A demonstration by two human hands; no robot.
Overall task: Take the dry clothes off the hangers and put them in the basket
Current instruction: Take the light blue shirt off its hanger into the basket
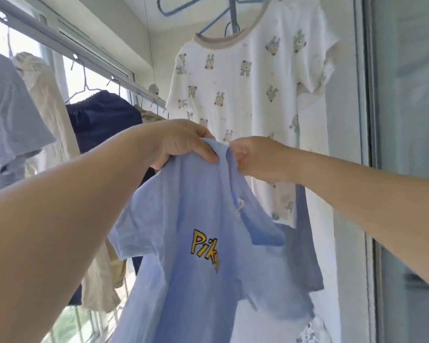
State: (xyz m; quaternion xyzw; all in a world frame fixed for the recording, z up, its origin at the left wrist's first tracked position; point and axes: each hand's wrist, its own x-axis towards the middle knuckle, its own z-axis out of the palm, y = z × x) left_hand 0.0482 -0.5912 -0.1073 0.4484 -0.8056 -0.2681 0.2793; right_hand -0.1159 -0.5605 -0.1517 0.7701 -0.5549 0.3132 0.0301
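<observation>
I pinch the blue tee [196,256] collar with left hand [181,142] and right hand [253,157]; it hangs straight down, basket unseen.

A light blue T-shirt [198,256] is marked with yellow lettering; at one o'clock, a white shirt [248,78] is printed with small bears.

Drying rail [60,43] ran along the window, carrying wire hangers with a grey tee [8,115], beige garment [47,102] and navy shorts [102,117]; bear-print shirt [245,78] hung on a blue hanger [216,23].
</observation>
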